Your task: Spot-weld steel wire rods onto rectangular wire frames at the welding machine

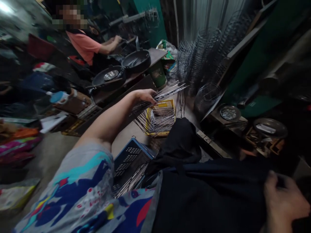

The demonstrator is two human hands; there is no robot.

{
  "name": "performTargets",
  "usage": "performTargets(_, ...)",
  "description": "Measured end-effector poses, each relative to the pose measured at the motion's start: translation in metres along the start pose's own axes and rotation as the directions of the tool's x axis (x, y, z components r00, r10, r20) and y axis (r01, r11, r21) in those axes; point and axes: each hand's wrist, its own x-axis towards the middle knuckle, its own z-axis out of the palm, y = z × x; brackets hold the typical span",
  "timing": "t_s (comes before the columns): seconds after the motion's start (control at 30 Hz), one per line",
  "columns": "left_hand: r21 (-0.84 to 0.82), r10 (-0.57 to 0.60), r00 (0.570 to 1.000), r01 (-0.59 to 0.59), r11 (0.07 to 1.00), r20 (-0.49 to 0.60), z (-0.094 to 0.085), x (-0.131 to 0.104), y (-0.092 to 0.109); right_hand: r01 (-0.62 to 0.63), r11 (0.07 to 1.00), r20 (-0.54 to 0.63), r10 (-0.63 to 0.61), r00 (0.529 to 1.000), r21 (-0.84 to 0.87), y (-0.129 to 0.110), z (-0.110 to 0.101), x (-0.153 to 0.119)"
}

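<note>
A: Where is the bundle of long, thin, silver-grey metal wires [168,93]?

B: In the air, above the far side of the yellow rectangular plastic crate [167,104], its loose ends splaying out both ways.

A: And the left grip [147,96]?

B: Clamped around the bundle. I'd keep that hold firm and near the balance point, so neither end drags.

A: What might catch?

B: Those drooping tips, I think. More silver-grey wires [161,122] lie crisscrossed in the crate, so raise the bundle well clear before swinging it sideways.

A: Can the right grip [283,197] help?

B: It's curled at the lower right, by the black cloth [211,197] over the lap. It's blurred, and I can't tell whether it holds anything. Steadying the trailing ends with it would be wise.

A: Anything else to mind?

B: The blue perforated plastic crate [126,155] close to the body, with thin metal rods [133,178] inside. Further off, tall stacks of coiled grey wire [195,61] could snag a wide swing.
</note>
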Motion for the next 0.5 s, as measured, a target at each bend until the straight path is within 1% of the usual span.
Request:
performTargets(0.03,0.02,0.021,1.0,-0.021,1.0,0.011,0.004,0.01,0.012,-0.053,0.993,0.051,0.048,0.998,0.104,-0.01,-0.006,0.0)
performTargets(0.07,0.045,0.038,0.999,-0.039,0.998,0.023,0.007,0.019,0.023,-0.104,0.958,0.127,0.072,0.989,0.267,-0.024,-0.011,-0.002)
performTargets(0.1,0.066,0.059,0.998,-0.061,0.996,0.038,0.011,0.027,0.034,-0.138,0.878,0.212,0.043,0.976,0.459,-0.041,-0.015,-0.004)
performTargets(0.13,0.085,0.08,0.995,-0.085,0.993,0.06,0.014,0.033,0.044,-0.152,0.739,0.281,-0.052,0.958,0.656,-0.063,-0.017,-0.007)
performTargets(0.17,0.103,0.104,0.991,-0.112,0.988,0.084,0.016,0.038,0.054,-0.178,0.594,0.328,-0.154,0.932,0.785,-0.089,-0.016,-0.01)
performTargets(0.2,0.123,0.13,0.986,-0.142,0.982,0.103,0.019,0.042,0.063,-0.206,0.486,0.372,-0.275,0.887,0.849,-0.116,-0.011,-0.013)
performTargets(0.23,0.147,0.156,0.98,-0.174,0.974,0.125,0.021,0.044,0.072,-0.278,0.379,0.422,-0.376,0.825,0.882,-0.145,-0.002,-0.015)
performTargets(0.27,0.171,0.182,0.972,-0.206,0.964,0.146,0.023,0.045,0.08,-0.408,0.272,0.49,-0.46,0.74,0.871,-0.174,0.011,-0.015)
performTargets(0.3,0.192,0.207,0.964,-0.238,0.952,0.168,0.026,0.045,0.087,-0.563,0.164,0.556,-0.519,0.649,0.81,-0.201,0.025,-0.014)
performTargets(0.33,0.206,0.231,0.954,-0.269,0.941,0.189,0.028,0.043,0.093,-0.711,0.078,0.609,-0.586,0.534,0.699,-0.225,0.041,-0.012)
performTargets(0.37,0.214,0.253,0.944,-0.298,0.93,0.214,0.03,0.041,0.099,-0.814,-0.01,0.62,-0.642,0.45,0.58,-0.245,0.056,-0.009)
performTargets(0.4,0.217,0.269,0.933,-0.322,0.922,0.24,0.032,0.038,0.103,-0.873,-0.112,0.608,-0.675,0.417,0.475,-0.261,0.07,-0.006)
performTargets(0.43,0.217,0.281,0.922,-0.341,0.915,0.265,0.034,0.035,0.106,-0.902,-0.203,0.591,-0.697,0.406,0.38,-0.273,0.081,-0.003)
performTargets(0.47,0.214,0.289,0.914,-0.355,0.91,0.286,0.036,0.032,0.107,-0.905,-0.291,0.575,-0.701,0.422,0.309,-0.282,0.089,0.001)
performTargets(0.5,0.204,0.295,0.906,-0.364,0.909,0.303,0.038,0.03,0.106,-0.893,-0.368,0.563,-0.694,0.449,0.259,-0.288,0.093,0.003)
